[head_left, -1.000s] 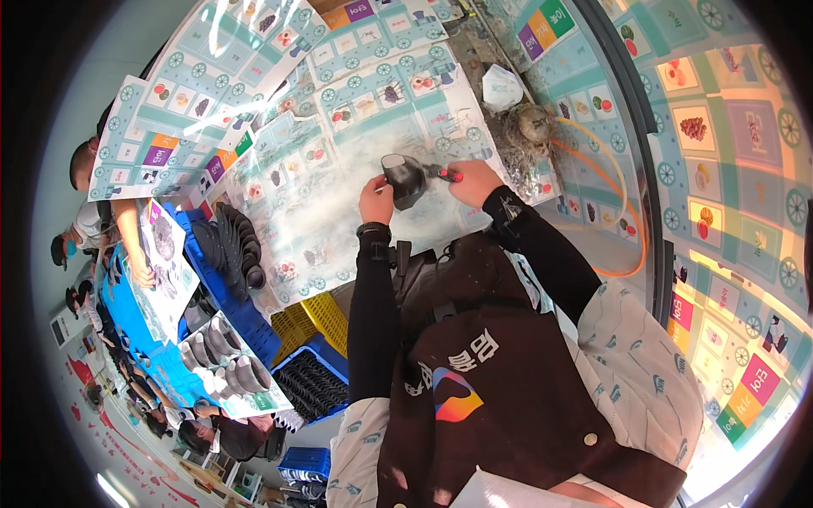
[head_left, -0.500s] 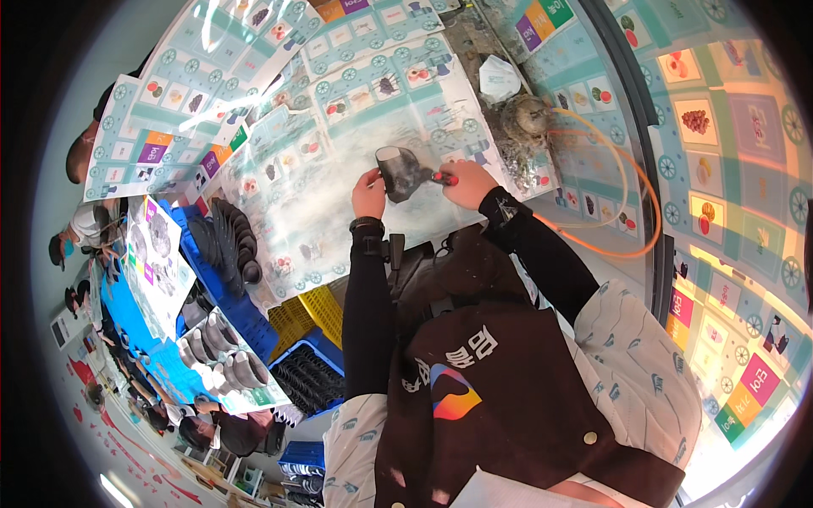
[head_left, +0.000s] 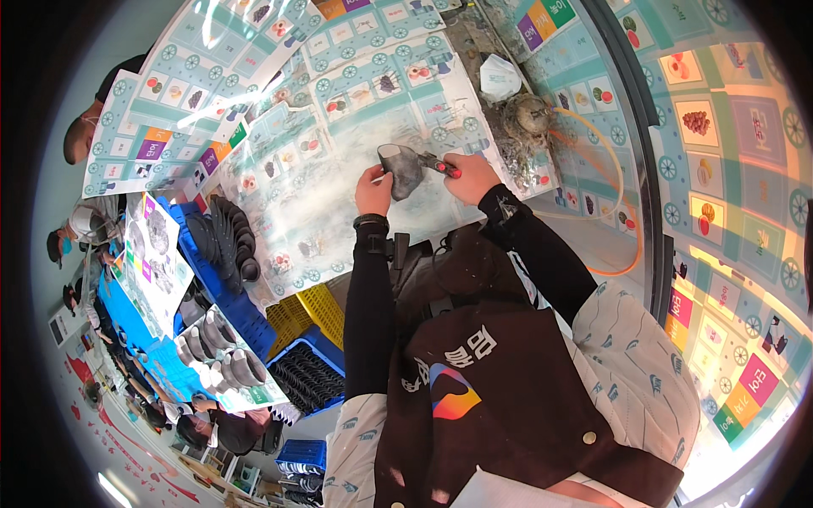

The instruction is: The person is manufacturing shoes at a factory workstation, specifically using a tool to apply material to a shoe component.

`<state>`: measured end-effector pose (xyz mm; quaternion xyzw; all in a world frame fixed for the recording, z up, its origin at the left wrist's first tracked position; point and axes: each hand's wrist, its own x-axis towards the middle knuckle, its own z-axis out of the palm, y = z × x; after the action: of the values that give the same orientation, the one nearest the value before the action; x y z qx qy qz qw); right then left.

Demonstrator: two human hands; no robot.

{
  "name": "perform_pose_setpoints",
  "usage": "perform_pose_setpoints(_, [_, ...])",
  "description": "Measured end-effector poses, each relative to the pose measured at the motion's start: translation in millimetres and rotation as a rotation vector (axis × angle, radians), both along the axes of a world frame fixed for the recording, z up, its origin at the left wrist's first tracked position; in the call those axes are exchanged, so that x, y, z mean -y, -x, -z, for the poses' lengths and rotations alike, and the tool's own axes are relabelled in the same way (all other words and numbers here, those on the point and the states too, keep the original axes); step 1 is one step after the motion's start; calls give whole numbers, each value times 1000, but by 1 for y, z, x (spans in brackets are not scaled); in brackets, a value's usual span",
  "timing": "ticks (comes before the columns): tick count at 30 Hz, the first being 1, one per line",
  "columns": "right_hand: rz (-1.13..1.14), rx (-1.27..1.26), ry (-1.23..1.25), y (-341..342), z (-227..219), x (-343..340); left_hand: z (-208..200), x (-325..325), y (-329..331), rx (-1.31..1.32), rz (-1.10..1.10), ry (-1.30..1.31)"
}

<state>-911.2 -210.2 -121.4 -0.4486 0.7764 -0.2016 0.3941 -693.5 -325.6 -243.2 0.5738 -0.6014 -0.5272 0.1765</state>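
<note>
Left hand (head_left: pixel 373 193): fingers pinch a grey cup-like piece (head_left: pixel 405 173), maybe to keep it still | right hand (head_left: pixel 472 179): fingers wrap a red-and-black tool (head_left: pixel 444 166) just beside it, perhaps touching | piece: held over the table (head_left: pixel 330 241) | yellow basket (head_left: pixel 327 315): table's near side | blue crate (head_left: pixel 259 328): table's left

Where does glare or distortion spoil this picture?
Head view: white glare streaks the upper printed panel, and brightness washes out the lower right; head view: the dark frame bows, the rim goes black; head view: the held dark piece looks fairly sharp.
</note>
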Motion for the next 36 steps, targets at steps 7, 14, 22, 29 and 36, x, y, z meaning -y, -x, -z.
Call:
perform_pose_setpoints(7, [-190,-8,-105,-17,8,-11,-10,0,3,43,-21,67])
perform_pose_setpoints(14, [-103,208,59,-14,-2,7,5,6,-7,293,-86,224])
perform_pose_setpoints(22, [32,120,65,-13,38,41,18,18,-35,173,-32,98])
perform_pose_setpoints(29, [-43,261,-12,3,58,42,3,7,-69,-40,-187,-139])
perform_pose_setpoints(36, [-123,274,-12,8,46,39,-13,0,-106,-43,-320,-205])
